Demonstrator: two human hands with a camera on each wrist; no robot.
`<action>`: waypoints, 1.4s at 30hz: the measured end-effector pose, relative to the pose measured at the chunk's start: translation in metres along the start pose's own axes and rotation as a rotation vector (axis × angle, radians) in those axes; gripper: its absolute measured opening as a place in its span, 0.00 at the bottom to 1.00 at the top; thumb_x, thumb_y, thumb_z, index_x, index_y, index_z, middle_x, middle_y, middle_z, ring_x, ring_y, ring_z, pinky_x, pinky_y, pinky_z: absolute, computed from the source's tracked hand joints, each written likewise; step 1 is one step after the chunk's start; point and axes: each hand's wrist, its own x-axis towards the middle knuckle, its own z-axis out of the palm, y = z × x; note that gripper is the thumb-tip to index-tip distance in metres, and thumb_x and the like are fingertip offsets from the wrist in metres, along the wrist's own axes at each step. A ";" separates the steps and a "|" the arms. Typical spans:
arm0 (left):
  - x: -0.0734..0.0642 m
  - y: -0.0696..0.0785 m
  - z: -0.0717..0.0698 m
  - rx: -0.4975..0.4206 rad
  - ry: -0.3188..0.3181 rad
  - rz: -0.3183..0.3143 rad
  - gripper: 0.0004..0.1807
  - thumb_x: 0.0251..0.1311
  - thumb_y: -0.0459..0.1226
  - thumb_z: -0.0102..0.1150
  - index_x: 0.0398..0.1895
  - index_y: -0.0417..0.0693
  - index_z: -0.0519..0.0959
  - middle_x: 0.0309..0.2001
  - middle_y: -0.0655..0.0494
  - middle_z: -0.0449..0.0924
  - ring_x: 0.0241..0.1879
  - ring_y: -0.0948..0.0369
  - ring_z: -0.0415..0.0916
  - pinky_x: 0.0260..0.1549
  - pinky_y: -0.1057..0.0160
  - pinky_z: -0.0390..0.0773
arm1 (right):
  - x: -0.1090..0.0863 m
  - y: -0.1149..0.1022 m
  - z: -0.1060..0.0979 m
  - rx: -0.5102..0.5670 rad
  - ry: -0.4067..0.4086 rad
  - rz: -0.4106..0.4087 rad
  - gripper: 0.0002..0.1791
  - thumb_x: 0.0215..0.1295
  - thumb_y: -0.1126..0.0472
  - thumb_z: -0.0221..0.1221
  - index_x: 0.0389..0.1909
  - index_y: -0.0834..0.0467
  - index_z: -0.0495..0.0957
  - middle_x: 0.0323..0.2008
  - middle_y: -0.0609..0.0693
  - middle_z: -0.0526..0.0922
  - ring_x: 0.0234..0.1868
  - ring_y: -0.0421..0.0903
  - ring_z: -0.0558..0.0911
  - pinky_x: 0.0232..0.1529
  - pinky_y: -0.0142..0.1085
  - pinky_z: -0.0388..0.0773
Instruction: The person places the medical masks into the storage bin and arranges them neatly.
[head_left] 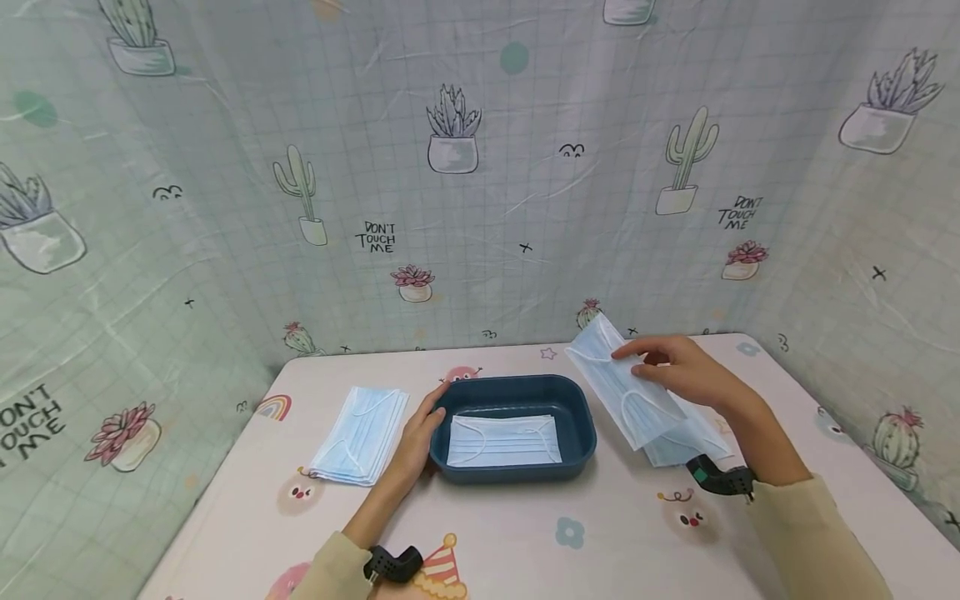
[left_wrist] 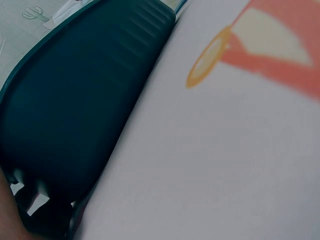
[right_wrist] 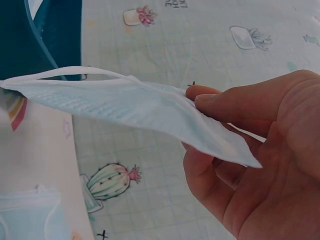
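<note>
My right hand [head_left: 678,367] pinches a light blue face mask [head_left: 618,383] between thumb and fingers, raised and tilted to the right of a dark blue plastic basket [head_left: 517,475]. In the right wrist view, the mask [right_wrist: 125,102] appears almost edge-on, one white ear loop bowing above it. My left hand [head_left: 416,433] holds the basket's left end, thumb at the rim. Inside the basket lies a face mask [head_left: 504,442], flat and lengthwise. The left wrist view shows the basket's outer wall [left_wrist: 85,100] close up, with only a bit of that hand at the lower left.
A neat stack of face masks [head_left: 360,433] lies left of the basket. More masks [head_left: 686,442] rest on the table under the raised one, partly covered by it. The table's patterned cloth [head_left: 525,550] meets a cactus-print curtain [head_left: 495,217] along its back edge.
</note>
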 end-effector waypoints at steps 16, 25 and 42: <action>0.000 0.000 -0.001 -0.008 -0.005 0.009 0.27 0.82 0.43 0.38 0.81 0.59 0.61 0.82 0.56 0.56 0.84 0.51 0.45 0.81 0.40 0.42 | 0.021 -0.027 0.006 0.018 -0.062 -0.023 0.17 0.71 0.66 0.58 0.57 0.58 0.84 0.47 0.59 0.83 0.38 0.50 0.78 0.31 0.33 0.79; 0.001 -0.001 -0.001 -0.003 0.002 0.007 0.27 0.81 0.43 0.39 0.81 0.59 0.61 0.82 0.57 0.57 0.84 0.51 0.45 0.81 0.40 0.43 | 0.037 -0.045 0.015 -0.001 -0.082 -0.041 0.17 0.71 0.66 0.59 0.58 0.55 0.85 0.55 0.61 0.84 0.41 0.50 0.79 0.37 0.35 0.81; 0.001 -0.002 -0.001 -0.020 -0.006 0.006 0.28 0.82 0.40 0.38 0.82 0.53 0.59 0.82 0.57 0.57 0.84 0.51 0.45 0.81 0.40 0.42 | 0.057 -0.061 0.031 -0.014 -0.157 -0.107 0.17 0.69 0.66 0.60 0.57 0.55 0.86 0.55 0.62 0.84 0.42 0.51 0.83 0.39 0.42 0.87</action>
